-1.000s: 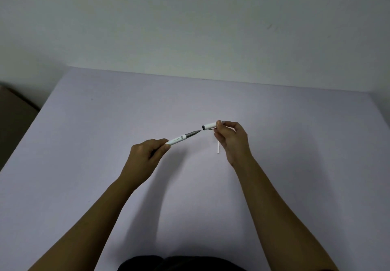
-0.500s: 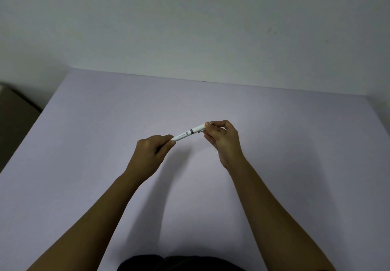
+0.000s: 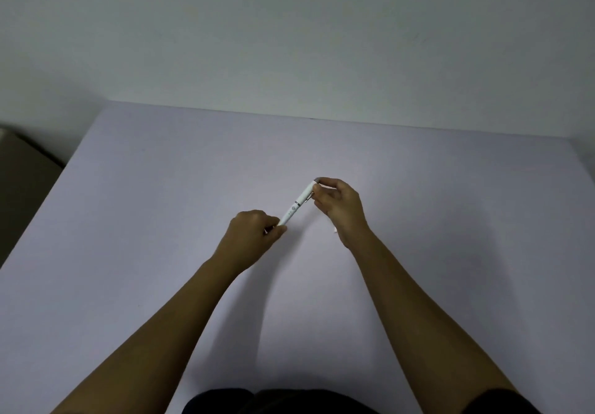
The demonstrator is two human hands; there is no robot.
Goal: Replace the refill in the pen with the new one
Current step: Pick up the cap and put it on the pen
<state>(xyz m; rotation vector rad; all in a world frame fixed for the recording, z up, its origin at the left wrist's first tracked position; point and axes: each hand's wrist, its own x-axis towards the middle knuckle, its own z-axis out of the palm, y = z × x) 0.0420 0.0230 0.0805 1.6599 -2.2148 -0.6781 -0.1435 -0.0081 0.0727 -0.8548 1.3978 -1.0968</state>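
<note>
A white pen is held above the table, slanting up to the right, with its cap seated on the barrel. My left hand pinches its lower end. My right hand grips the capped upper end with fingertips by the clip. A thin white refill lies on the table under my right hand, with only a small tip showing at the wrist.
The pale lavender table runs back to a plain wall. A dark gap with a brownish object lies off the table's left edge. My dark clothing shows at the bottom.
One second ago the cap was off in my right hand, apart from the barrel's grey tip. The two were brought together, and the pen has since tilted steeper.
</note>
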